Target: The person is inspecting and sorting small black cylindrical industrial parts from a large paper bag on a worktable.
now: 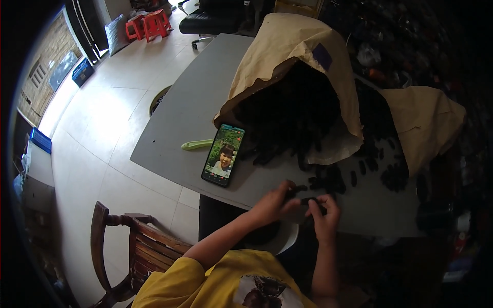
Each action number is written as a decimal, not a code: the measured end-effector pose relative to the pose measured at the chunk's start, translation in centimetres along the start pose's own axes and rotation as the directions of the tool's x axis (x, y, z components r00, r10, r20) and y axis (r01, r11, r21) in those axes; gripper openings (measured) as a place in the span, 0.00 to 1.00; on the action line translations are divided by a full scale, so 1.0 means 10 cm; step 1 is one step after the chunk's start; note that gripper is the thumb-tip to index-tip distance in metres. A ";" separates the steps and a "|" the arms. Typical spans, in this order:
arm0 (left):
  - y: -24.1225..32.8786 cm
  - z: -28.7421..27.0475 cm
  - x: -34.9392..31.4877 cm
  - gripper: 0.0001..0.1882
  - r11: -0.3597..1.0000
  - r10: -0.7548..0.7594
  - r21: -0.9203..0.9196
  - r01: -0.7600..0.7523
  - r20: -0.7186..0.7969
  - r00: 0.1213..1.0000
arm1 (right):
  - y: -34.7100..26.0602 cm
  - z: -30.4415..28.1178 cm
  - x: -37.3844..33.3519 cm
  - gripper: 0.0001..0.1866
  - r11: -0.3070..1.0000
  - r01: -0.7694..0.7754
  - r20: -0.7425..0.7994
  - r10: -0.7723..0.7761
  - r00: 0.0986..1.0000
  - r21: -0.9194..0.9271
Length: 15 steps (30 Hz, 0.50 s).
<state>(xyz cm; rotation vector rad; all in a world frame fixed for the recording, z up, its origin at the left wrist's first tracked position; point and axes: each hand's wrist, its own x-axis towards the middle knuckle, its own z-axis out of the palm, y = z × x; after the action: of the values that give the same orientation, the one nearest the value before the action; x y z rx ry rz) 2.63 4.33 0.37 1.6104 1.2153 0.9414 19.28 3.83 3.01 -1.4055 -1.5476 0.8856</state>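
1. A wooden chair (149,246) stands on the floor beyond the near edge of the desk (169,143), below its left corner.
2. Inward from that corner lies a pale green tool (195,145), its right end hidden by the phone (224,154), which is lit and leans near the left part of the near edge.
3. From the far edge, a big paper sack (298,36) lies with its mouth toward the person, dark pieces heaped inside and spilling out.
4. The left hand (277,204), at the near edge, has its fingers bent around something dark, seemingly one of the pieces.
5. Below that edge, the white rim of a bowl (294,237) shows; its contents are too dark to tell, so what is finished cannot be judged.
6. The right hand (327,213) pinches a dark piece (310,200) between thumb and fingers, close to the left.
7. Loose pieces (334,179) lie just past the hands; with the heap, plenty seems left to handle.
8. Toward the right edge lies another paper bag (421,118).
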 end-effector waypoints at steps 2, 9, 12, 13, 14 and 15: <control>0.05 0.05 -0.05 0.21 0.997 -0.007 -0.074 0.013 0.082 0.997 | -0.04 0.03 -0.05 0.05 0.867 -0.202 0.107 0.172 0.979 0.456; 0.16 0.05 -0.08 0.22 0.994 -0.025 -0.099 0.046 0.202 0.979 | -0.03 0.01 -0.14 0.05 0.694 -0.241 0.114 0.225 0.968 0.679; 0.12 0.09 -0.12 0.22 0.988 0.089 -0.143 -0.064 0.172 0.981 | -0.03 0.03 -0.15 0.05 0.762 -0.187 0.126 0.139 0.982 0.619; 0.13 0.10 -0.13 0.22 0.983 0.128 -0.155 -0.103 0.159 0.979 | -0.04 0.03 -0.16 0.06 0.769 -0.191 0.150 0.124 0.981 0.610; 0.15 0.08 -0.14 0.22 0.983 0.128 -0.155 -0.103 0.160 0.979 | -0.04 0.03 -0.17 0.08 0.774 -0.195 0.177 0.109 0.978 0.602; 0.18 0.04 -0.15 0.22 0.964 0.114 -0.258 -0.060 0.202 0.973 | -0.03 0.03 -0.19 0.08 0.774 -0.196 0.176 0.111 0.978 0.602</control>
<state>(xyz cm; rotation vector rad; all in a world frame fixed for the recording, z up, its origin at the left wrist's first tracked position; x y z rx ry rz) 3.16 2.56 1.82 1.5275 0.8464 0.9095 18.87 1.97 2.91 -1.0046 -1.0767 1.4563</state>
